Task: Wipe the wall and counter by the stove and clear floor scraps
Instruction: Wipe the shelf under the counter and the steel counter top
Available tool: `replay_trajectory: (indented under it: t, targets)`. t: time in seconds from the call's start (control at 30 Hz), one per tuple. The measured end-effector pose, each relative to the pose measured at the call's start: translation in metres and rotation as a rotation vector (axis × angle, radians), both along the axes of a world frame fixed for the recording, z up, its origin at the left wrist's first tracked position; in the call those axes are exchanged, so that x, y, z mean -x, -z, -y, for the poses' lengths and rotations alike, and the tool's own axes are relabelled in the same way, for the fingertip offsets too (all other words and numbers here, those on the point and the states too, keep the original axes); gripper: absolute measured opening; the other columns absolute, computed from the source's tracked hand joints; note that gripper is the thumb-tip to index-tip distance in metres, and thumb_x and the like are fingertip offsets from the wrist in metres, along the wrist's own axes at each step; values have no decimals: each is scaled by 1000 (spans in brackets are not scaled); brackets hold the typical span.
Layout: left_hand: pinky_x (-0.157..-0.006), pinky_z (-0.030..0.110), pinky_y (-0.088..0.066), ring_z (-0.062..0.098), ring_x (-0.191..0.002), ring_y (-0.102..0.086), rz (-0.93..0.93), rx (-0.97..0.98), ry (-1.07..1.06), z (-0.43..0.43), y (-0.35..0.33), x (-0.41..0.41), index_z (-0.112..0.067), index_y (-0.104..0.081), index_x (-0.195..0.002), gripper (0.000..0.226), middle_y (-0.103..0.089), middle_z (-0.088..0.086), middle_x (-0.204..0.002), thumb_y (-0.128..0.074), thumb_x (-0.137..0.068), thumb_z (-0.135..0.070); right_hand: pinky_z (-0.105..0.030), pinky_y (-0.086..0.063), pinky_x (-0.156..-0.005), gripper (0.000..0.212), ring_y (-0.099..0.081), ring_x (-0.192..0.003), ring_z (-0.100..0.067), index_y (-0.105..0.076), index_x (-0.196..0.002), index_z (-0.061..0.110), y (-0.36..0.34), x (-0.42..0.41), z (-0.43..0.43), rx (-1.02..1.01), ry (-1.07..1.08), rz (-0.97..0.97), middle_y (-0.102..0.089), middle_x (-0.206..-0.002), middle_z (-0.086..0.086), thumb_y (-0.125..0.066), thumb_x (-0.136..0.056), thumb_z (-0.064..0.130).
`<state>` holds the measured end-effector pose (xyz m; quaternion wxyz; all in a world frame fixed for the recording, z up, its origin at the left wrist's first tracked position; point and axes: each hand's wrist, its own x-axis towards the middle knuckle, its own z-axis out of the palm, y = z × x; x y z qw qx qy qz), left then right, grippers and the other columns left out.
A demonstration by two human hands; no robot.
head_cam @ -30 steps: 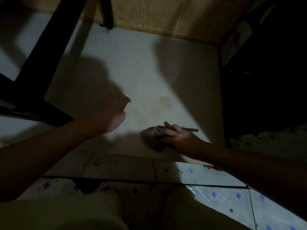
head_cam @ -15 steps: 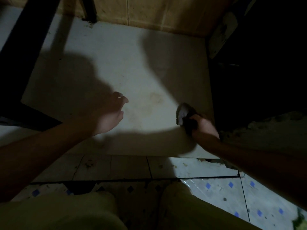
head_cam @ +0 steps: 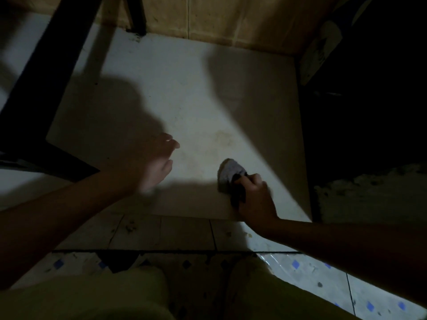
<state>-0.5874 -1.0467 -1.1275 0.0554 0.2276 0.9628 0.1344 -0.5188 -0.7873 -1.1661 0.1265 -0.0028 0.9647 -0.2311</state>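
A black metal frame (head_cam: 57,65) slants across the far left, and a second black leg (head_cam: 137,17) stands beyond it at the far edge. Along the near edge are two knees in pale yellowish trousers (head_cam: 92,296), and to their right glossy white floor tiles (head_cam: 323,271) dotted with small blue diamonds. On the right a rough, crumbly grey patch (head_cam: 369,195) lies in deep shadow, with a pale, dark-smudged sheet (head_cam: 321,51) at the far right
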Motion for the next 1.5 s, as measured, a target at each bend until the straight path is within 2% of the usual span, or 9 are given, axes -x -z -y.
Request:
replay_trajectory:
  t: [0.23, 0.5, 0.6, 0.7, 0.83, 0.93, 1.1, 1.3, 1.5]
  targets:
    - [-82, 52, -50, 39, -98, -57, 23, -21, -35, 25, -3, -16, -2, -58, -114, 39, -59, 22, -109, -69, -77, -8, -34, -46, -90, 30, -47, -98, -16, -55, -118, 16, 3, 6, 42, 140, -335, 58, -45, -118, -3, -55, -89, 9]
    - [-90, 43, -41, 37, -107, -51, 48, -19, -135, 36, -15, -18, -1, -51, -125, 40, -52, 21, -123, -58, -87, -12, -27, -36, -75, 32, -52, -102, -28, -53, -120, 16, 7, 19, 69, 40, -623, -26, -43, -126, -11, -55, -88, 8]
    - [-86, 41, -41, 38, -102, -51, 69, 24, -125, 42, -10, -17, -2, -51, -123, 41, -52, 21, -118, -51, -85, -17, -29, -45, -62, 19, -56, -79, -24, -54, -107, 18, 15, 22, 72, 194, -463, 42, -56, -101, -19, -50, -90, 11]
    - [-88, 40, -39, 37, -106, -49, 69, 17, -147, 37, -10, -14, -2, -48, -127, 43, -49, 19, -123, -57, -87, -12, -36, -46, -79, 27, -51, -95, -29, -59, -113, 14, 24, 24, 64, 139, -585, -14, -54, -117, -20, -55, -86, 14]
    - [-95, 44, -38, 39, -111, -49, 85, -16, -131, 16, -10, -7, 1, -48, -128, 43, -50, 23, -126, -59, -87, -7, -37, -50, -77, 30, -56, -93, -38, -65, -104, 7, 21, 26, 44, 142, -369, -53, -59, -103, -21, -58, -76, 17]
    - [-88, 48, -45, 40, -102, -56, 10, -20, -41, 5, -10, -3, 0, -55, -122, 38, -56, 24, -117, -59, -86, -11, -41, -48, -88, 34, -53, -106, -39, -62, -116, 11, 8, 28, 23, 100, -347, -74, -56, -120, -20, -57, -83, 18]
    - [-76, 43, -51, 35, -84, -63, -71, 24, 64, -15, 0, 6, -5, -61, -107, 41, -63, 18, -99, -75, -68, -6, -33, -46, -83, 33, -50, -110, -25, -56, -120, 28, 2, 31, -20, -52, -131, -44, -49, -126, -3, -57, -88, 32]
    - [-76, 43, -51, 37, -85, -62, -90, 10, 97, -23, 6, 8, -4, -60, -105, 45, -61, 19, -99, -77, -64, -2, -41, -52, -82, 40, -58, -102, -32, -47, -129, 28, -5, 41, -55, -234, 243, 52, -53, -120, -11, -55, -89, 29]
    - [-76, 42, -50, 37, -86, -60, -116, 6, 40, -1, 8, 10, -4, -59, -105, 37, -60, 18, -98, -68, -69, -8, -43, -50, -85, 48, -54, -105, -33, -39, -136, 24, 0, 39, -43, -327, 218, 87, -44, -127, -13, -53, -91, 33]
